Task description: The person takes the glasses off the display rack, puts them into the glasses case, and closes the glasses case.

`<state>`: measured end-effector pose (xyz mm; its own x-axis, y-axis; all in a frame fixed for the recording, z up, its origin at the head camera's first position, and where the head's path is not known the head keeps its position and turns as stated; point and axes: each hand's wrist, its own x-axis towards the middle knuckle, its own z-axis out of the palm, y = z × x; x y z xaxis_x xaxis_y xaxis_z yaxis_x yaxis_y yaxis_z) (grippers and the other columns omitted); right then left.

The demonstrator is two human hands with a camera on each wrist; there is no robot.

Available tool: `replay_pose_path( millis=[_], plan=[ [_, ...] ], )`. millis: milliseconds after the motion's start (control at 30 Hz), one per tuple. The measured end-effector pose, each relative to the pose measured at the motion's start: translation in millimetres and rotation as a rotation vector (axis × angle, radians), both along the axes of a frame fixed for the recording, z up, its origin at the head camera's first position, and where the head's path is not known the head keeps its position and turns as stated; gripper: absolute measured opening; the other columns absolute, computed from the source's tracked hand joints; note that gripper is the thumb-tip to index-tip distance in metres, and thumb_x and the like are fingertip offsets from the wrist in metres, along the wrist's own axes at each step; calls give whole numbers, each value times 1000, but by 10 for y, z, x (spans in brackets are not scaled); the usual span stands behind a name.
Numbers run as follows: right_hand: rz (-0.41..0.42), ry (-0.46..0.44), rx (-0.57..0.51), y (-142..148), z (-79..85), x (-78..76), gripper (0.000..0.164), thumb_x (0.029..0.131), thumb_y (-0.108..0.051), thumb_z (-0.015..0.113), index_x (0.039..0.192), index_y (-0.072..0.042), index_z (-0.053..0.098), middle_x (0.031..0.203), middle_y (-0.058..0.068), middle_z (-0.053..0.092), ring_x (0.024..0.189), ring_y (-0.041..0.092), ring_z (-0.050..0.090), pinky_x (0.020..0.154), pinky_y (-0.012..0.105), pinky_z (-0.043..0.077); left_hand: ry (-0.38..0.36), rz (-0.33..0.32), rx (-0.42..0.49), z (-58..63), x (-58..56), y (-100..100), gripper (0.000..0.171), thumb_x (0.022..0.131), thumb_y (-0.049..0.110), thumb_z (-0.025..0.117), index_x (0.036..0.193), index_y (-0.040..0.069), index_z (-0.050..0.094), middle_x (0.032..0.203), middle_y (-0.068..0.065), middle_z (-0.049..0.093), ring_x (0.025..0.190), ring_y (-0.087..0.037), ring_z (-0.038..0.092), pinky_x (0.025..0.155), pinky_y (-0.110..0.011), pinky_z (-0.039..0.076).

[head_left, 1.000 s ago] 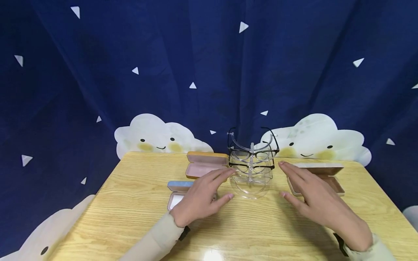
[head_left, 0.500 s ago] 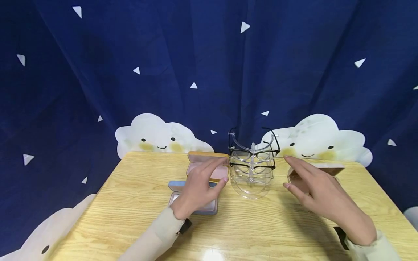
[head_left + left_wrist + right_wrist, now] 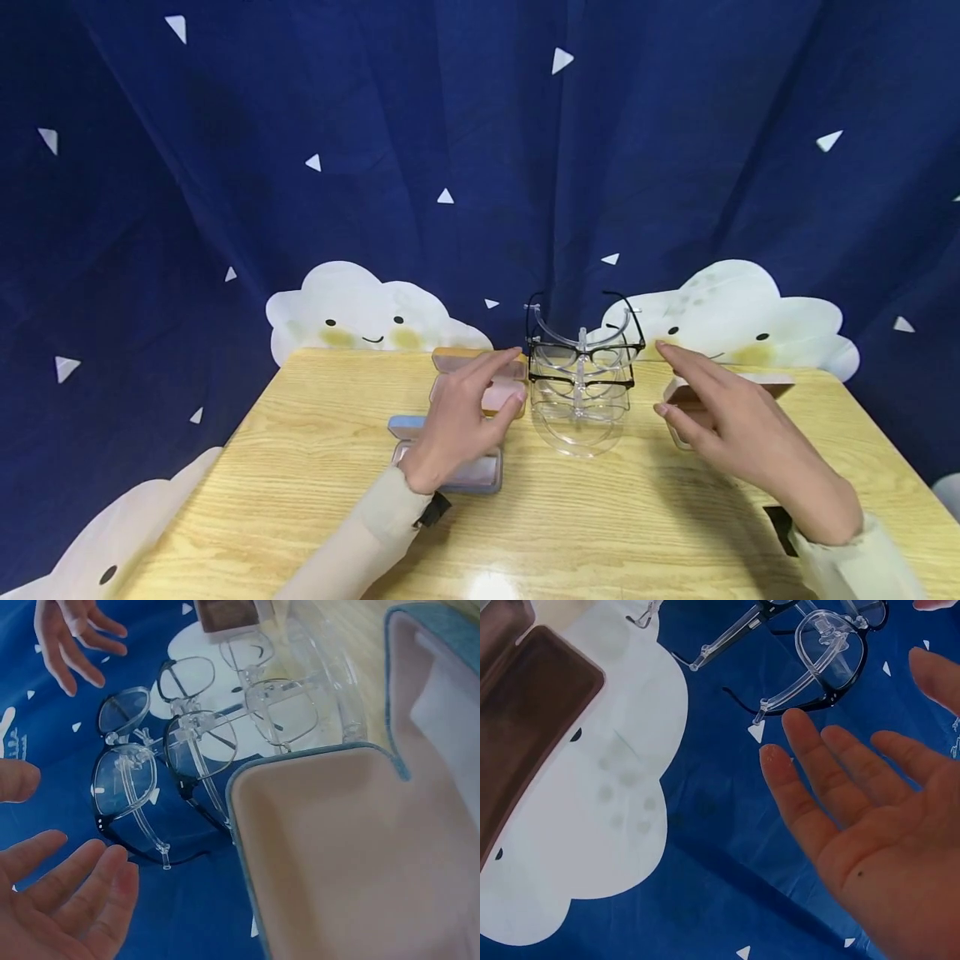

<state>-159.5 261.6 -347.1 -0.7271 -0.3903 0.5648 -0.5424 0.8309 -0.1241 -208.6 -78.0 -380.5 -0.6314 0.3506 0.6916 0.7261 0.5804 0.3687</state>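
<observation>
A clear display stand [image 3: 577, 450] stands toward the back of the table, bearing several pairs of glasses one above another. The top pair of black-framed glasses [image 3: 583, 353] sits over a second black-framed pair [image 3: 581, 383], with thin-rimmed glasses [image 3: 561, 409] below. My left hand [image 3: 463, 421] is left of the stand, its fingers extended and holding nothing. On the other side my right hand [image 3: 738, 421] is raised with extended fingers, also holding nothing. Both palms face the stand, and the right wrist view shows the right hand's fingertips [image 3: 776, 759] apart from the temples.
An open orange glasses case [image 3: 448, 360] and an open blue glasses case [image 3: 491, 479] lie on the left, partly behind my left hand. Behind my right hand is an open white glasses case [image 3: 772, 383] with a brown lining. A dark blue curtain [image 3: 495, 125] hangs behind the table [image 3: 315, 467].
My left hand has moved up and slightly left, away from the stand. My right hand has risen and shifted a little right. The glasses and cases stay where they were.
</observation>
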Motion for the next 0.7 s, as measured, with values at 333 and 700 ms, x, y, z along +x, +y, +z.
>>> replay_pose_path(
  millis=[333,700],
  plan=[
    [19,36,-31,-34,44,-101,81,82,-10,84,156,-17,50,144,16,65,109,34,74,82,54,57,-11,-15,76,138,-153,-21,46,97,25,70,140,11,65,132,-5,73,110,-19,73,82,-37,63],
    [18,97,-54,-75,28,-244,74,80,-3,85,148,-12,58,120,14,75,89,31,77,72,53,58,-6,43,9,193,-247,38,40,100,24,68,139,14,66,133,-3,71,113,-19,73,91,-37,62]
  ],
)
